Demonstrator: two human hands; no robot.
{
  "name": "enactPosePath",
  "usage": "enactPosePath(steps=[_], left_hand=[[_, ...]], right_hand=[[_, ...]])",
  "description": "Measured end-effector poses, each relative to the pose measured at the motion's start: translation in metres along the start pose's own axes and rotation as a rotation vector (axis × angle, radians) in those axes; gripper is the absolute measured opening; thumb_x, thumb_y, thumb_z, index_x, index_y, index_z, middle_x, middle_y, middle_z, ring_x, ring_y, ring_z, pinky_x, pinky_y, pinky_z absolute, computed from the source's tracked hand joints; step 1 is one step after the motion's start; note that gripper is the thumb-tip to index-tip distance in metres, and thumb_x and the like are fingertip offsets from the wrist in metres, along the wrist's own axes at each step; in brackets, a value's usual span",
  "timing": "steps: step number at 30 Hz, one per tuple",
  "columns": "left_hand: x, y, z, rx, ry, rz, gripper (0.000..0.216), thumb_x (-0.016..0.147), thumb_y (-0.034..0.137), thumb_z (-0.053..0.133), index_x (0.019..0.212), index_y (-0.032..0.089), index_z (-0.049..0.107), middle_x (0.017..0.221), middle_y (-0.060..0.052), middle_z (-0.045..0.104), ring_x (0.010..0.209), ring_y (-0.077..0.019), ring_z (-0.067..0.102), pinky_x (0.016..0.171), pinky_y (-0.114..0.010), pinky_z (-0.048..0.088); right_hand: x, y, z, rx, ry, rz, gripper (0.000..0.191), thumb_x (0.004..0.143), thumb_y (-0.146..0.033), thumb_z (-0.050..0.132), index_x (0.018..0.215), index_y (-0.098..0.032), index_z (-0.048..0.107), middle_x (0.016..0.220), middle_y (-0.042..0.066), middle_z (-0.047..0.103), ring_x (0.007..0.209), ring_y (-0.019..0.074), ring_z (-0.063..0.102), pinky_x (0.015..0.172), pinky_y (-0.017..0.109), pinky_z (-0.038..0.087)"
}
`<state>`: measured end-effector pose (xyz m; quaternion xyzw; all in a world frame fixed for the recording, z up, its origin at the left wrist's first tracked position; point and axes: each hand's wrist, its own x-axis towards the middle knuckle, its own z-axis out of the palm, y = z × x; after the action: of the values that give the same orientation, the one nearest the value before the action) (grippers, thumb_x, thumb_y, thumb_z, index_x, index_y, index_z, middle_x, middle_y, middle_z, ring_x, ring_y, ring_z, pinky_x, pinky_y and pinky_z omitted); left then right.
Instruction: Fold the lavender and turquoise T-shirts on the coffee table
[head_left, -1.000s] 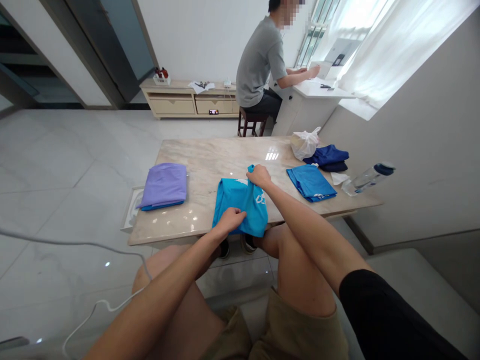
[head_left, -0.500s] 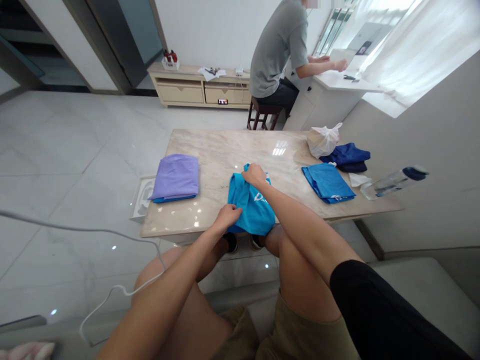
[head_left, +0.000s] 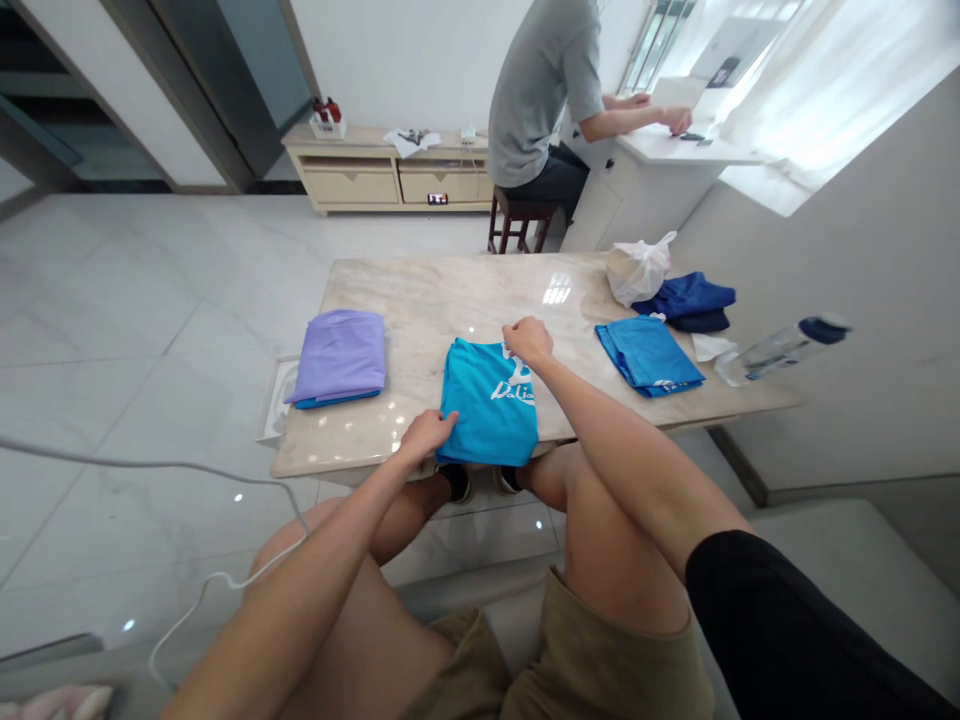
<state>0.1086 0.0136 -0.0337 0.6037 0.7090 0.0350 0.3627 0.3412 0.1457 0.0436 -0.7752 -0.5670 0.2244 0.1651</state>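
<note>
A bright blue T-shirt (head_left: 484, 405) with white lettering lies folded near the front edge of the marble table (head_left: 442, 300). My left hand (head_left: 426, 435) pinches its near left corner at the table's edge. My right hand (head_left: 529, 340) grips its far right corner, fingers curled into the cloth. The shirt lies flat between both hands.
A folded purple garment (head_left: 339, 355) lies on the table's left; a folded blue shirt (head_left: 649, 355), dark blue cloth (head_left: 688, 300), white plastic bag (head_left: 637, 268) and a lying bottle (head_left: 780, 350) on the right. A person in grey (head_left: 544, 95) sits at a white desk behind. A white cable (head_left: 195, 480) crosses the floor.
The bunched blue shirt has been spread flat on the table. My right hand moved farther away and to the right, my left hand slid a little left along the table's edge.
</note>
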Motion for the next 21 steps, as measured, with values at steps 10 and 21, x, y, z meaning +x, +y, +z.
enactPosePath(steps=[10,21], left_hand=[[-0.006,0.012,-0.057,0.536,-0.005,0.060,0.042,0.101,0.049,0.061,0.119,0.017,0.081,0.129,-0.025,0.080,0.126,-0.0441,0.075,0.098,-0.045,0.058],[0.100,0.040,-0.019,0.463,0.059,0.503,0.071,0.114,0.043,0.036,0.176,0.010,0.033,0.185,-0.020,0.029,0.174,-0.0352,0.023,0.140,-0.057,0.022]], right_hand=[[0.018,0.082,-0.003,-0.237,-0.136,-0.300,0.043,0.104,-0.020,0.056,0.142,-0.014,0.076,0.142,0.016,0.077,0.129,0.0283,0.071,0.109,0.033,0.053],[0.041,0.081,0.024,-0.299,-0.245,-0.512,0.053,0.110,-0.028,0.055,0.163,-0.022,0.060,0.161,0.012,0.066,0.147,0.0390,0.050,0.125,0.056,0.037]])
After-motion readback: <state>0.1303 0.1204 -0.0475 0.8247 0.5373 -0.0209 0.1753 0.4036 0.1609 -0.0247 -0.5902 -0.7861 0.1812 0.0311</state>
